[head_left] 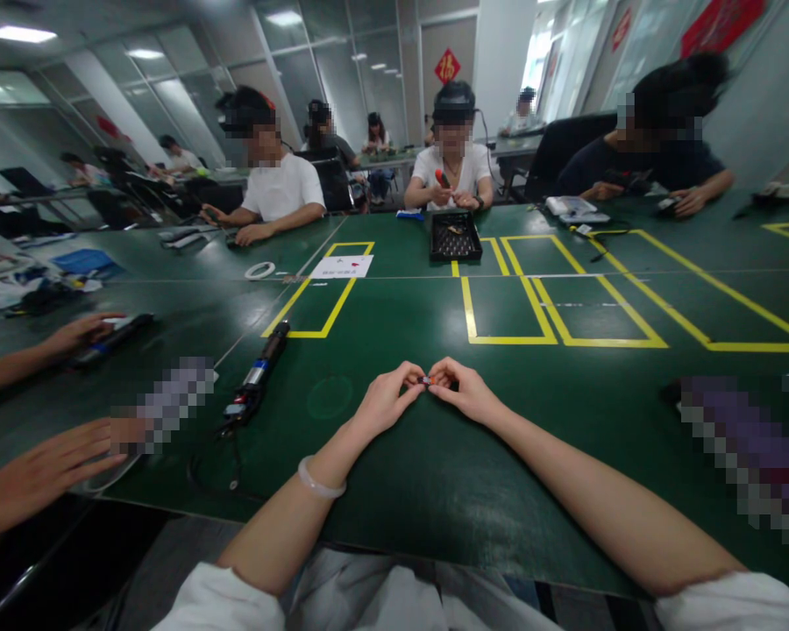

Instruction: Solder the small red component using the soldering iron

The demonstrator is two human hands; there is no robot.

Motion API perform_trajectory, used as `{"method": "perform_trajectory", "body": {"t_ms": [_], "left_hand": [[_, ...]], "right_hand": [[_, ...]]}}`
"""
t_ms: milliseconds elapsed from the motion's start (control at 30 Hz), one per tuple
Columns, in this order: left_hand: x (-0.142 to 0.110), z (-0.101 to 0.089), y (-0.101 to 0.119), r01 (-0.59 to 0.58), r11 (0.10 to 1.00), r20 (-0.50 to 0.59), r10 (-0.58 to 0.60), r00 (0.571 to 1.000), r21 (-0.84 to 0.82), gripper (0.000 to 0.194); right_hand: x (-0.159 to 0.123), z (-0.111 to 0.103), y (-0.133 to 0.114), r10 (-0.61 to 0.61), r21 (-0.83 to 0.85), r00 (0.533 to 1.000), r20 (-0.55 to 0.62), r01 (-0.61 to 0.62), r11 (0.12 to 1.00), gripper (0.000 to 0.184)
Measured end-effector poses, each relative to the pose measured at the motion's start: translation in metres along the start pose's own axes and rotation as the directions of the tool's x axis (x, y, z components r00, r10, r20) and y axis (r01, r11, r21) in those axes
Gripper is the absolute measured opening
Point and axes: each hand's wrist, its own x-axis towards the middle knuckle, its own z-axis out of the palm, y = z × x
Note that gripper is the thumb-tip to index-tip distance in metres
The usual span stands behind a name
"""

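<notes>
My left hand and my right hand meet over the green table, fingertips pinched together on one tiny dark part held between them. The part is too small to name. A pale bangle circles my left wrist. Both forearms rest low over the table's near edge.
An electric screwdriver with its cable lies left of my hands. A black tray and a white card sit farther out among yellow taped rectangles. Another person's hands reach in from the left; several people sit opposite.
</notes>
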Motion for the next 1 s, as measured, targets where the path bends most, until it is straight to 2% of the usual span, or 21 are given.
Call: {"method": "perform_trajectory", "body": {"t_ms": [333, 600, 767, 1000], "left_hand": [[0.0, -0.0005, 0.0009, -0.01, 1.0, 0.002, 0.01, 1.0, -0.014, 0.019], [0.0, -0.0015, 0.0026, -0.034, 0.999, -0.004, 0.034, 0.999, 0.037, 0.019], [-0.0009, -0.0004, 0.0025, -0.021, 0.999, 0.015, 0.021, 1.0, 0.034, 0.02], [-0.0017, 0.0011, 0.0025, -0.065, 0.997, 0.025, 0.064, 0.998, 0.031, 0.019]], "right_hand": [[0.0, -0.0005, -0.0026, 0.021, -0.018, 1.0, 0.002, -0.021, 1.0, 0.02], [0.0005, -0.0016, -0.004, 0.071, -0.02, 0.997, 0.006, -0.071, 0.997, 0.025], [0.0003, -0.0025, -0.0066, 0.053, -0.044, 0.998, 0.037, -0.051, 0.998, 0.025], [0.0009, -0.0031, -0.0074, 0.05, -0.039, 0.997, 0.05, -0.049, 0.998, 0.025]]}}
